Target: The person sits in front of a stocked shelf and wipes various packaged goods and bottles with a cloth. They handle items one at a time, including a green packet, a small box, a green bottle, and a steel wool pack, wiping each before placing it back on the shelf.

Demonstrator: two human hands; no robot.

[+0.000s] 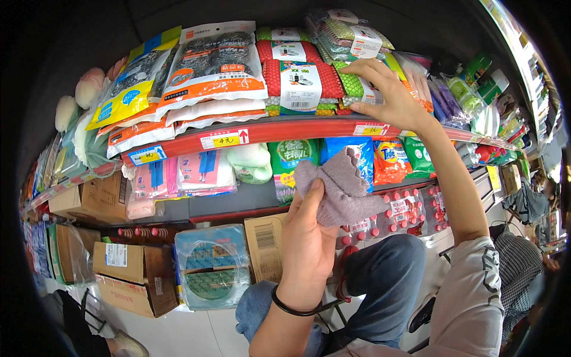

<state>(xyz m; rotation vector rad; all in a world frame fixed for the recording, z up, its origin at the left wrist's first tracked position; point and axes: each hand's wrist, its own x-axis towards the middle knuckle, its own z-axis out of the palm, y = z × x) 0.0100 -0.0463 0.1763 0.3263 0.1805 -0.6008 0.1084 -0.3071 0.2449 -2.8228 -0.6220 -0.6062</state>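
A grey-mauve cloth (341,189) is pinched between the thumb and fingers of my left hand (312,223), held up before the lower shelf. My right hand (386,96) reaches to the upper shelf, its thumb and fingers around the end of a green mesh scouring pad pack (354,87). Whether it grips the pack firmly I cannot tell. Just left of it lie red mesh scouring pads (330,80) with a white paper band. Further left are stacked bags of steel wool scourers (214,67). A pile of silvery and green pad packs (345,38) rises behind my right hand.
The red shelf edge (285,129) carries price tags. Below it are detergent bags (392,160) and packs of red-capped bottles (401,209). Cardboard boxes (120,285) stand low at the left. A person's leg and shoe (129,346) show at bottom left; another person crouches at the right (517,267).
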